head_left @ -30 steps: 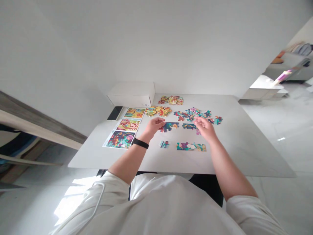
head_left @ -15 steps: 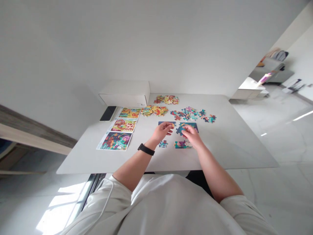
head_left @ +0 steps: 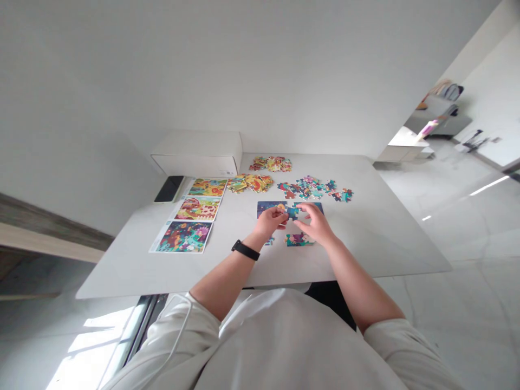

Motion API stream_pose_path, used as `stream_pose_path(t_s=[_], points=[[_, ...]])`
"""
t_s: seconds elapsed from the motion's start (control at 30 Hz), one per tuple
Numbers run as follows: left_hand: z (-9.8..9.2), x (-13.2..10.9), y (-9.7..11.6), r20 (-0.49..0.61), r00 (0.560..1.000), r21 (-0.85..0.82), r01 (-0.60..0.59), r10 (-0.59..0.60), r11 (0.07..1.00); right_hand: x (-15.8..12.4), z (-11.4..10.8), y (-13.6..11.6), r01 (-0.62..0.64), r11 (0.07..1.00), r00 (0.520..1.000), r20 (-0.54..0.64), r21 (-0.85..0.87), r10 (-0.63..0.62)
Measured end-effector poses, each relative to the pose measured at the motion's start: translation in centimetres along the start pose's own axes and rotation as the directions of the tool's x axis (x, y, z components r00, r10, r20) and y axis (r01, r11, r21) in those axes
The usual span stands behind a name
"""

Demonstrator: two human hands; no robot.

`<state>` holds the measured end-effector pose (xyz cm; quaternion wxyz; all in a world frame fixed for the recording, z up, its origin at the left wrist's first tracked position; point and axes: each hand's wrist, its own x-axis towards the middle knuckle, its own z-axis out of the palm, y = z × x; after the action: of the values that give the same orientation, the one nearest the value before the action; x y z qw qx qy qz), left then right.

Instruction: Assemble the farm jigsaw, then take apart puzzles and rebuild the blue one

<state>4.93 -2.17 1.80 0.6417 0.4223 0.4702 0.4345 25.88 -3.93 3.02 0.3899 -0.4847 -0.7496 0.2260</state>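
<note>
My left hand (head_left: 271,221) has its fingertips at the right edge of a dark blue jigsaw section (head_left: 270,208). My right hand (head_left: 314,223) pinches a teal jigsaw piece (head_left: 292,212), which sits between my hands. A second dark blue section (head_left: 312,206) lies partly under my right fingers. Just below my hands is a teal and pink assembled strip (head_left: 298,240), partly hidden by my right hand. A small puzzle cluster (head_left: 268,242) is mostly hidden by my left hand. Loose teal and pink pieces (head_left: 312,188) lie farther ahead.
Piles of yellow and orange puzzle pieces (head_left: 271,164) lie at the far side of the white table (head_left: 365,233). Several picture cards (head_left: 197,209) lie to the left, beside a black phone (head_left: 168,189) and a white box (head_left: 197,153). My left wrist wears a black band (head_left: 246,249).
My hands have come together over the puzzle sections, and my right hand has moved left. The dark blue sections now lie side by side. The whole view has drifted slightly.
</note>
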Motion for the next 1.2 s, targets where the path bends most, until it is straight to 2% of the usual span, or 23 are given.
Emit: stream_pose_path(t_s=[0.1,0.17,0.23,0.3,0.37,0.43,0.6,0.7,0.87,1.07,1.2], points=[[-0.3,0.8,0.3,-0.016,1.0,0.015,-0.012,0.012,1.0,1.0,-0.1,-0.3,0.148,0.982,0.987,0.079,-0.115,-0.139],[-0.8,1.6,0.8,-0.007,0.999,0.063,-0.037,0.038,0.997,2.1,-0.2,-0.1,0.173,0.971,0.983,0.082,-0.164,-0.162],[-1.8,2.4,1.6,-0.005,0.993,0.191,-0.119,0.122,0.974,3.5,-0.5,0.2,0.179,0.966,0.983,0.063,-0.184,-0.17],[-3.2,3.3,2.3,0.004,0.958,0.392,-0.266,0.288,0.881,5.0,-0.8,0.7,0.166,0.966,0.986,0.038,-0.199,-0.162],[-4.8,4.0,2.8,0.057,0.894,0.57,-0.395,0.445,0.72,6.2,-0.9,1.5,0.136,0.967,0.991,0.009,-0.215,-0.137],[-6.2,4.5,2.8,0.148,0.848,0.661,-0.467,0.508,0.587,7.0,-0.6,2.5,0.105,0.969,0.994,-0.019,-0.222,-0.112],[-8.1,4.9,1.1,0.385,0.812,0.748,-0.553,0.44,0.367,6.5,1.8,5.2,0.049,0.972,0.999,-0.013,-0.231,-0.053],[-8.2,4.8,0.0,0.449,0.802,0.77,-0.571,0.393,0.286,5.7,2.6,6.1,0.052,0.966,0.998,0.036,-0.254,-0.044],[-7.9,5.0,-0.6,0.463,0.805,0.783,-0.567,0.371,0.254,5.3,2.8,6.6,0.033,0.953,0.999,0.047,-0.301,-0.02],[-7.9,4.9,-0.4,0.442,0.812,0.775,-0.56,0.382,0.293,5.3,3.5,6.9,0.015,0.943,0.999,0.033,-0.332,-0.005],[-7.8,4.8,-0.3,0.46,0.8,0.782,-0.57,0.385,0.251,5.4,3.7,6.8,0.032,0.943,0.999,0.045,-0.33,-0.018]])
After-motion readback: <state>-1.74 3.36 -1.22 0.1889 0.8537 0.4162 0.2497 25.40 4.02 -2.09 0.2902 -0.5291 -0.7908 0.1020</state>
